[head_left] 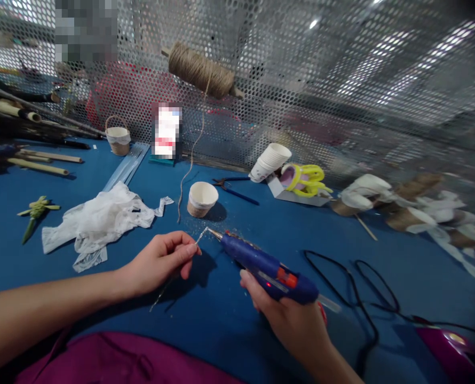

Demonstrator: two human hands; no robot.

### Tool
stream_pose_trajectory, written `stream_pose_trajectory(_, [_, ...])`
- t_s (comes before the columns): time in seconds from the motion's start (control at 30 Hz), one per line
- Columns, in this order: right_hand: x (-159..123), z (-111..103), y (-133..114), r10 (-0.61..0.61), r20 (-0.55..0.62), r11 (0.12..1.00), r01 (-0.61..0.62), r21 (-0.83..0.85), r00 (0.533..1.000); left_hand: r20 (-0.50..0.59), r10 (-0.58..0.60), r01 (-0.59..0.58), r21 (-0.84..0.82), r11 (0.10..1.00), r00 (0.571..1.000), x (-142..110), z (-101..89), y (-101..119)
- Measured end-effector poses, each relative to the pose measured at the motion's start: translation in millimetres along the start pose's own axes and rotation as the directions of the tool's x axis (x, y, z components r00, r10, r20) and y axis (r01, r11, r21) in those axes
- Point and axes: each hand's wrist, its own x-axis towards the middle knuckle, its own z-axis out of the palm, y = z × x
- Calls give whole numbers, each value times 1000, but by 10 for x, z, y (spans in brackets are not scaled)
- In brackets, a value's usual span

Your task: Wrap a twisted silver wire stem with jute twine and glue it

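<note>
My right hand grips a blue glue gun with a clear glue stick poking out of its back. Pinched between the thumb and fingers of my left hand is a thin twisted cord, its tail hanging below the hand. The gun's metal nozzle meets the upper end of this cord, or comes very close to it. Just behind stands a paper cup, wrapped in brown twine with a white band near its rim. White lace lies crumpled to the left of it.
A twine spool hangs on the perforated metal screen, one strand trailing to the blue table. Pliers, stacked paper cups and yellow-handled scissors lie behind. A small basket stands back left. The black cable loops at right.
</note>
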Motion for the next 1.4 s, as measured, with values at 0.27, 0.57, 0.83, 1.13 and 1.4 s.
stream_pose_trajectory(0.27, [13,27,-2,-34,-53,997,30,-64,998,18,20,-20,2,1000,1000,-2,-8,10])
stream_pose_trajectory(0.57, [58,-35,-301,124,42,975,-129,180,991,33,11,-9,-55,998,999,4,-15,17])
stream_pose_trajectory(0.83, [101,-50,-298,197,160,880,-246,406,967,61,25,-20,-73,997,998,13,-34,19])
stream_pose_trajectory(1.13, [124,-56,-298,245,246,778,-341,527,938,76,35,-30,-68,997,997,20,-41,17])
stream_pose_trajectory(1.4, [132,-76,-314,239,277,767,-356,534,931,80,26,-24,-23,999,996,7,-46,18])
